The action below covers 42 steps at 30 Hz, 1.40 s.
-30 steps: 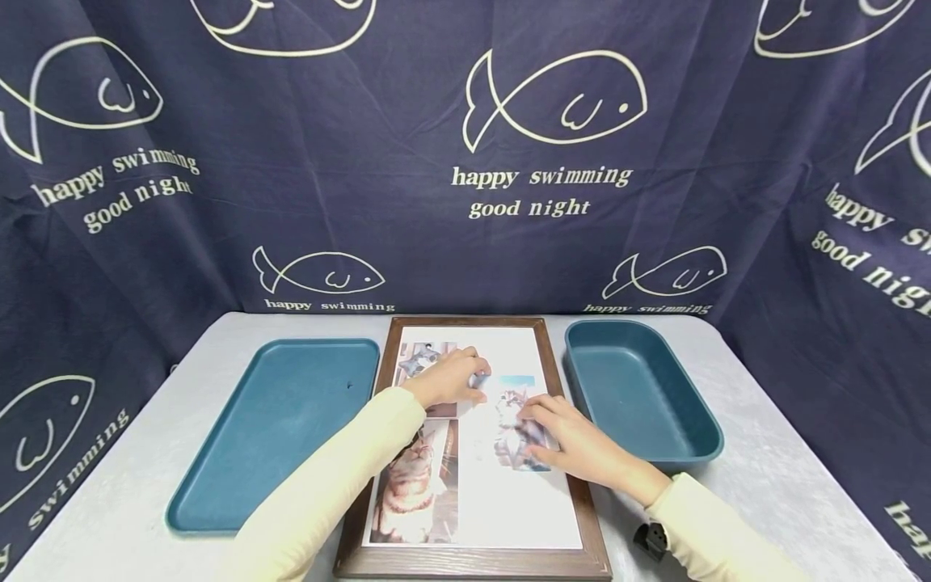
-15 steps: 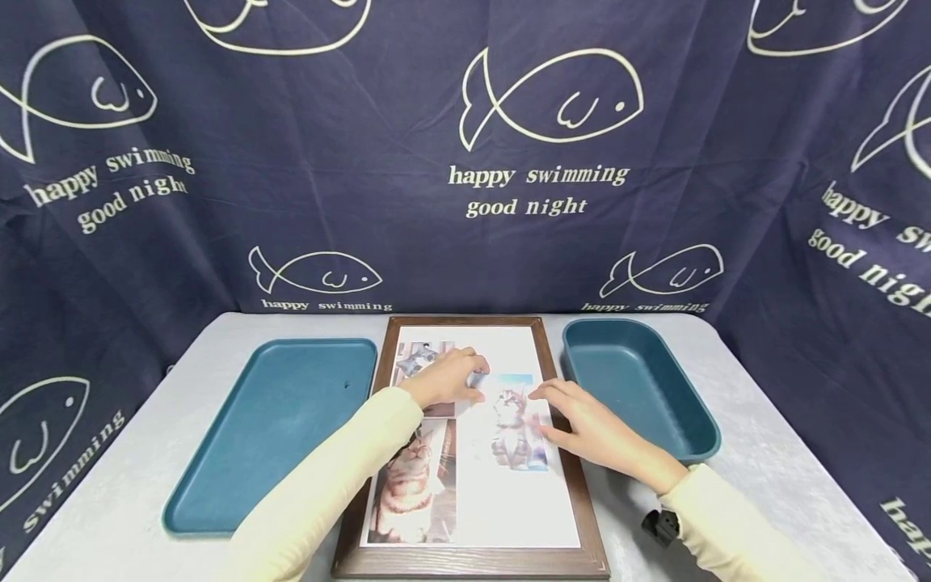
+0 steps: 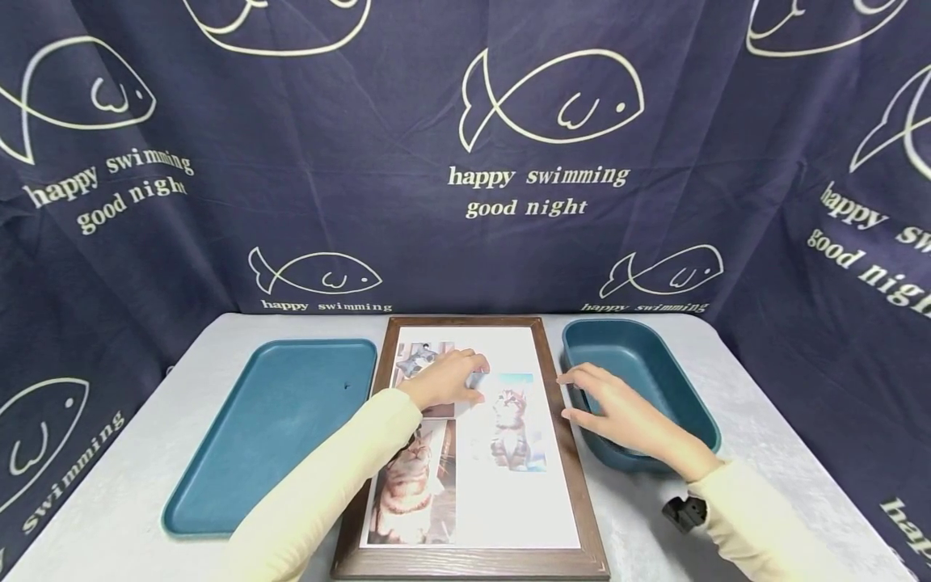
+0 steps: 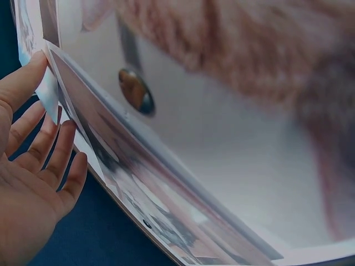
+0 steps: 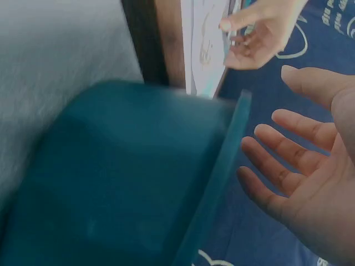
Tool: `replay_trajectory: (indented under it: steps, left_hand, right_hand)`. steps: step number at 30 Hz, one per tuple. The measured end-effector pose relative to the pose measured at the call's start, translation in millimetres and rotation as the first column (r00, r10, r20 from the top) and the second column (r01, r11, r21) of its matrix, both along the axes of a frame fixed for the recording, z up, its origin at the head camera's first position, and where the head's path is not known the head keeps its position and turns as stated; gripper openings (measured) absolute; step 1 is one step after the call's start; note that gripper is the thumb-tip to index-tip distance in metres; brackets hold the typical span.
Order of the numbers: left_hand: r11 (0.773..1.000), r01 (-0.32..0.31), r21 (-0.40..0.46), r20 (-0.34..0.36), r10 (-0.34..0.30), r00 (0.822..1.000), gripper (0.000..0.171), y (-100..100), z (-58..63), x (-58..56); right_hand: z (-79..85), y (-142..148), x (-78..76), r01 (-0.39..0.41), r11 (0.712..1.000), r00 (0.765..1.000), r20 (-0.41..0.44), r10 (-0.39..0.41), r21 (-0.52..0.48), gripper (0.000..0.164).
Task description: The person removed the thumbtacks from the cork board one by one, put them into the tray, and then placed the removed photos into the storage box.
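Note:
A glossy kitten photo [image 3: 511,424] lies over the white board [image 3: 520,513], its left side washed out by glare. My left hand [image 3: 445,378] pinches that photo's upper left edge between thumb and fingers; the left wrist view shows a pale blue corner [image 4: 50,94] there. Beneath the hand is a grey cat photo [image 3: 416,361], partly hidden. My right hand [image 3: 618,412] holds nothing, fingers spread over the left wall of the deep blue bin [image 3: 701,404]. An orange cat photo [image 3: 407,501] lies at the board's lower left, bearing a shiny round pin [image 4: 136,91].
A brown wooden frame [image 3: 473,562] borders the board. To the left lies a flat blue tray [image 3: 276,436] with a tiny dark object [image 3: 347,386] in it. A navy fish-print curtain [image 3: 407,162] stands behind the grey table [image 3: 633,533].
My right hand has let go of the kitten photo's right side and moved right, across the frame to the bin. My left hand has stayed in place at the photo's edge.

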<state>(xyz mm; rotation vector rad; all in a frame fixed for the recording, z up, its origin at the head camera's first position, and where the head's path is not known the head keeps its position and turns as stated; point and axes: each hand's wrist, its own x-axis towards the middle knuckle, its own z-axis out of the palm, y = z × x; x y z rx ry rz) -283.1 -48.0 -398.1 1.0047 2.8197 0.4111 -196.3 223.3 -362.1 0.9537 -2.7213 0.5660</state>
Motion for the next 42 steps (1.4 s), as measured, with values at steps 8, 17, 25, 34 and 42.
replay_trajectory:
  steps: [8, 17, 25, 34, 42]
  left_hand:
    - [1.000, -0.002, -0.019, 0.000, 0.002, 1.000, 0.053, 1.1, -0.1, -0.7]
    - [1.000, -0.007, -0.001, 0.013, 0.007, 1.000, 0.053, 1.0, 1.3, 0.0]
    - [1.000, -0.010, -0.014, -0.021, 0.010, 1.000, 0.050, 0.5, 0.9, -0.7]
    - [0.999, -0.040, -0.021, -0.005, 0.040, 0.999, 0.051, 0.5, 2.9, 0.0]
    - [0.999, -0.043, -0.013, -0.015, 0.042, 0.999, 0.050, 1.1, 1.8, 0.2]
  right_hand:
    - [-2.6, 23.1, -4.1, 0.034, 0.999, 0.999, -0.016, -0.034, -0.010, 0.035]
    - [-2.2, 45.2, -4.3, 0.078, 0.997, 0.997, -0.026, -0.078, -0.031, 0.035]
    - [-4.6, 64.2, -7.4, 0.110, 0.992, 0.989, -0.093, -0.115, -0.060, 0.035]
    - [-4.5, 88.0, -9.4, 0.169, 0.982, 0.981, -0.085, -0.176, -0.086, 0.031]
    - [-2.3, 106.1, -10.8, 0.227, 0.968, 0.969, -0.076, -0.235, -0.104, 0.030]
